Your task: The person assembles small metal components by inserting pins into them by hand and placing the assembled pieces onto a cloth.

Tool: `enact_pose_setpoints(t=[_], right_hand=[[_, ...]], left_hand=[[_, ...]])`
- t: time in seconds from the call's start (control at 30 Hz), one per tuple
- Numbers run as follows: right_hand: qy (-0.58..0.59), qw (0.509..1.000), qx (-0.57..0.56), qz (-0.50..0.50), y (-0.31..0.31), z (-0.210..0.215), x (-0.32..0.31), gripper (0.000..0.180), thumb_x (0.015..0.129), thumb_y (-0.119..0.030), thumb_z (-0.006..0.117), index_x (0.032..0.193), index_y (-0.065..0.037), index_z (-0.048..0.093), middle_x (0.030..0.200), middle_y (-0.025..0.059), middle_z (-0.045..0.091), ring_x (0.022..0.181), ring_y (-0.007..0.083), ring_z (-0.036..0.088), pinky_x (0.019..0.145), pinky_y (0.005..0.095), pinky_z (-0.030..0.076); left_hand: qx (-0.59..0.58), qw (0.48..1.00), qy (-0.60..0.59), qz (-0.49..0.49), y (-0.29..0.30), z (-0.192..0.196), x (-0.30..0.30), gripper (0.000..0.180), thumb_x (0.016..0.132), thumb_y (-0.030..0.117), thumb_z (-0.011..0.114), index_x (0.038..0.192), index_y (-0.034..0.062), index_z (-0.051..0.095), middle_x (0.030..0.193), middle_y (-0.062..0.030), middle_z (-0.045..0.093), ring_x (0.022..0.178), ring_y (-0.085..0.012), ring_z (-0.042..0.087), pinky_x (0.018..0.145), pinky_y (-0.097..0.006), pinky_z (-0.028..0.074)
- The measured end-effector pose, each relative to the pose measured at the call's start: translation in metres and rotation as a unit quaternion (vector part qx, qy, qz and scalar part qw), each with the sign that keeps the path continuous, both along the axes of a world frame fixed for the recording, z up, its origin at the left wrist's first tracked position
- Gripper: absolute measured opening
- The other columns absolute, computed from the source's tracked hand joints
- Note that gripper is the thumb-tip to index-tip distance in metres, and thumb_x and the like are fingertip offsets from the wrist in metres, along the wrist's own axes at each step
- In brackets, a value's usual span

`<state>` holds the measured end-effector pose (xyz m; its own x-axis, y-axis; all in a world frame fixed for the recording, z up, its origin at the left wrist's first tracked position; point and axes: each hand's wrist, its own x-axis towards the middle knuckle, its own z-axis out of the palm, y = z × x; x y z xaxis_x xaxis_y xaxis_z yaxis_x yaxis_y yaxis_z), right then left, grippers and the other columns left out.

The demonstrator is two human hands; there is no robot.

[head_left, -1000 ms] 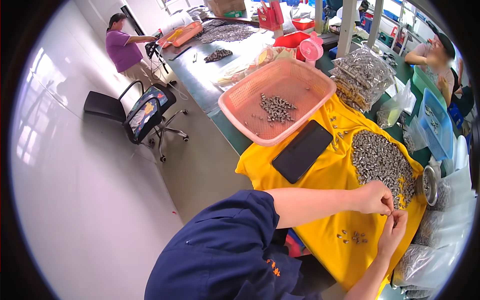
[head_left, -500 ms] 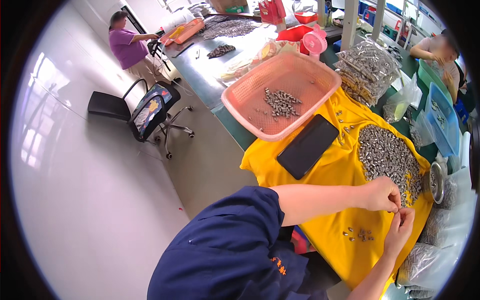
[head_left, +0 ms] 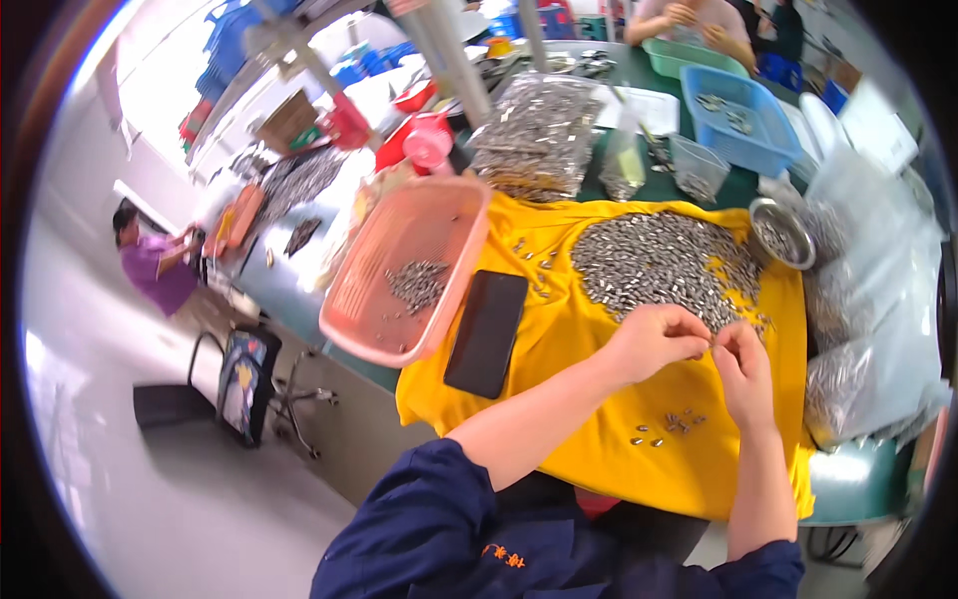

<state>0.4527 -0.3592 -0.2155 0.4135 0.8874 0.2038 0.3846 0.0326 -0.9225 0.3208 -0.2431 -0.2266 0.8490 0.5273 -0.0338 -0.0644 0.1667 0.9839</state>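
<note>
My left hand [head_left: 654, 341] and my right hand [head_left: 743, 377] meet fingertip to fingertip over a yellow cloth [head_left: 589, 439]. Both are closed in a pinch; whatever lies between the fingertips is too small to name. Just beyond them spreads a big pile of small shiny metal pieces [head_left: 649, 262]. Closer to me, a small loose group of similar metal pieces [head_left: 682, 423] rests on the cloth.
Left on the cloth lies a black smartphone [head_left: 487, 334], beside a pink basket [head_left: 344, 317] holding more pieces. A metal bowl [head_left: 780, 235] and filled plastic bags [head_left: 878, 299] stand right. Beyond are a blue basket [head_left: 743, 140], bagged parts [head_left: 534, 135] and two people at work.
The view has swung to the right, so the cloth and pile now appear more central. My hands stay pinched together at the near edge of the pile.
</note>
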Motion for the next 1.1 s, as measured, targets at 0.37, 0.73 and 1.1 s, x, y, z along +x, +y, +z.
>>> enact_pose_setpoints(t=[0.37, 0.73, 1.1], right_hand=[[0.048, 0.999, 0.003, 0.018, -0.006, 0.008, 0.001, 0.004, 0.081, -0.004, 0.053, 0.083, -0.004, 0.049, 0.068, 0.0002, 0.050, 0.062, 0.0064, 0.045, 0.055, 0.0224, 0.039], [-0.032, 0.999, -0.015, 0.008, -0.004, 0.011, 0.002, 0.009, 0.077, -0.009, 0.055, 0.082, -0.004, 0.052, 0.067, 0.0129, 0.056, 0.059, 0.0266, 0.056, 0.055, 0.0338, 0.044], [-0.137, 0.990, 0.034, -0.018, -0.005, -0.001, 0.002, 0.007, 0.075, -0.010, 0.056, 0.078, -0.005, 0.051, 0.066, 0.0148, 0.056, 0.065, 0.0334, 0.057, 0.059, 0.0424, 0.044]], left_hand=[[-0.033, 0.999, 0.027, 0.004, -0.004, -0.001, 0.004, 0.011, 0.080, -0.001, 0.062, 0.091, -0.0012, 0.059, 0.086, -0.0067, 0.063, 0.078, -0.0143, 0.062, 0.074, -0.026, 0.051], [-0.027, 0.999, 0.030, 0.006, 0.003, -0.012, 0.003, 0.013, 0.079, -0.001, 0.064, 0.092, -0.0006, 0.061, 0.085, -0.0041, 0.062, 0.077, -0.0100, 0.058, 0.072, -0.022, 0.049], [0.036, 0.997, 0.056, 0.024, -0.002, -0.016, 0.004, 0.013, 0.079, -0.002, 0.063, 0.092, -0.0011, 0.061, 0.086, -0.0045, 0.063, 0.078, -0.0098, 0.058, 0.072, -0.022, 0.048]])
